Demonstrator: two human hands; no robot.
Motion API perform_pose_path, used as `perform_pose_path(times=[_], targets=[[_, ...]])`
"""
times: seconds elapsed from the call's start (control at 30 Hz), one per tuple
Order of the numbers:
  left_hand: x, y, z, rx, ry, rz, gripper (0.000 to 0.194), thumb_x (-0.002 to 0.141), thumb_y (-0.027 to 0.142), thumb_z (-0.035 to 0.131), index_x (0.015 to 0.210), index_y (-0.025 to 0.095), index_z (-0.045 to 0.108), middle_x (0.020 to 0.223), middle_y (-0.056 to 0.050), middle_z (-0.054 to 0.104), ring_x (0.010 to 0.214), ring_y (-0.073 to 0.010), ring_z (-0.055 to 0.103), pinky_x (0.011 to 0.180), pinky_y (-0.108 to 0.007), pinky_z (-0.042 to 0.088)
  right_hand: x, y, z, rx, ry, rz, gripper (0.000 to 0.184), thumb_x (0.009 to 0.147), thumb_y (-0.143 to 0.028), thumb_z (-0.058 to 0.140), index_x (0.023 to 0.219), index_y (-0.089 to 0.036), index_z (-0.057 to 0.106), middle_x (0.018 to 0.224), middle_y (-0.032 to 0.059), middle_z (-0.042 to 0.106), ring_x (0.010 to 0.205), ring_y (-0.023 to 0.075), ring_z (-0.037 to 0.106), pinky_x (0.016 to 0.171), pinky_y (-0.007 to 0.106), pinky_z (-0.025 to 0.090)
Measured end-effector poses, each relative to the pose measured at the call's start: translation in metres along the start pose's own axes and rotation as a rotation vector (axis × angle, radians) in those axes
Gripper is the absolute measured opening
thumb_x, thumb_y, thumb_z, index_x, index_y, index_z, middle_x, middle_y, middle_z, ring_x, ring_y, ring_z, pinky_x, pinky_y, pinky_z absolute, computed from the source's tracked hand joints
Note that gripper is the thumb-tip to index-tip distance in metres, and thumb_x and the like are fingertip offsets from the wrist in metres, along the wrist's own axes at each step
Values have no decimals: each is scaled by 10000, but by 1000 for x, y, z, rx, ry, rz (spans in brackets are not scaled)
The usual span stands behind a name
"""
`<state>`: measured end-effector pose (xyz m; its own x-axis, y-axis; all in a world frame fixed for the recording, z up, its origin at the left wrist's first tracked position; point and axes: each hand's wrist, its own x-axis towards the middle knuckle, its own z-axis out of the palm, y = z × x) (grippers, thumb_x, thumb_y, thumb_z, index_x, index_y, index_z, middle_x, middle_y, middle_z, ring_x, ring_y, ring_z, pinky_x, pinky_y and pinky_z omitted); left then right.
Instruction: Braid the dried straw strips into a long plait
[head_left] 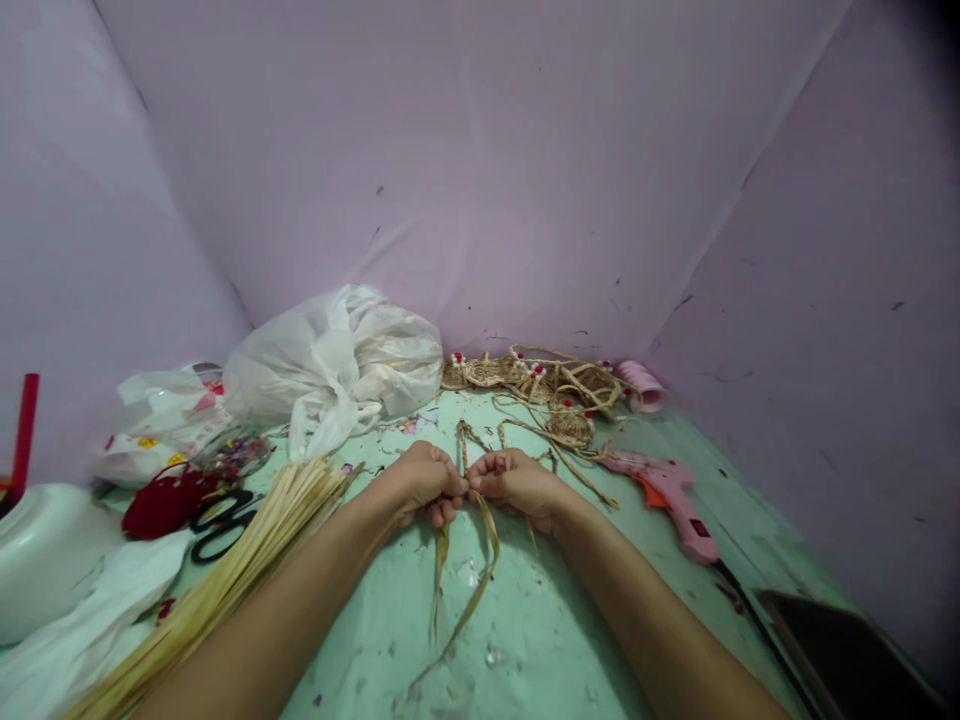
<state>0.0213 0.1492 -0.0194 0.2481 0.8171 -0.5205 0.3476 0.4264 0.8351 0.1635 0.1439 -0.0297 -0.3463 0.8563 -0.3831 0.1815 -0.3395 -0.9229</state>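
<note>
My left hand (429, 484) and my right hand (517, 484) meet at the middle of the table, fingertips pinched together on a braid of dried straw strands (464, 445). The finished-looking twisted part runs from my fingers toward the wall. Loose flat strand ends (491, 540) hang from the grip toward me, one long one curling to the left. The exact crossing of the strands is hidden behind my fingers. Just beyond my right hand lie more braided cords (525, 425) and a small woven straw piece with a red bead (570, 428).
A straw bundle (277, 520) lies under my left forearm, near black-handled scissors (217, 535) and a red pouch (169, 500). White plastic bags (337, 360) stand at the back. At right are a pink glue gun (679, 490), pink spool (642, 386) and dark flat object (840, 650).
</note>
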Motion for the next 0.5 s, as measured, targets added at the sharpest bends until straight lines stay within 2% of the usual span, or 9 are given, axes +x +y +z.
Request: perform_pose_path(times=[0.1, 0.23, 0.4, 0.5], targets=[[0, 0, 1, 39, 18, -2, 83, 562, 103, 514, 487, 116, 483, 388, -6, 496, 292, -99, 429, 282, -188, 289, 5, 3, 2, -120, 68, -58, 59, 554, -79, 512, 559, -135, 495, 418, -55, 449, 373, 36, 310, 382, 172, 209], [-1, 0, 6, 128, 82, 0, 165, 568, 127, 513, 420, 136, 441, 299, 43, 367, 231, -58, 293, 272, -179, 168, 9, 7, 4, -309, 132, -121, 84, 532, -51, 500, 539, -132, 523, 468, -19, 526, 446, 65, 418, 440, 175, 303], [-2, -1, 14, 91, 148, 85, 162, 529, 64, 467, 402, 148, 411, 264, 64, 292, 235, -43, 213, 290, -190, 117, 2, 0, 1, -664, 244, -156, 73, 542, -122, 537, 550, -143, 606, 502, 9, 558, 499, 95, 461, 447, 188, 299], [-2, -2, 16, 78, 163, 103, 151, 533, 60, 477, 416, 143, 428, 274, 63, 304, 247, -43, 212, 297, -192, 130, -5, -6, -4, -752, 251, -117, 70, 544, -148, 549, 541, -144, 619, 473, 4, 529, 463, 88, 429, 431, 196, 282]])
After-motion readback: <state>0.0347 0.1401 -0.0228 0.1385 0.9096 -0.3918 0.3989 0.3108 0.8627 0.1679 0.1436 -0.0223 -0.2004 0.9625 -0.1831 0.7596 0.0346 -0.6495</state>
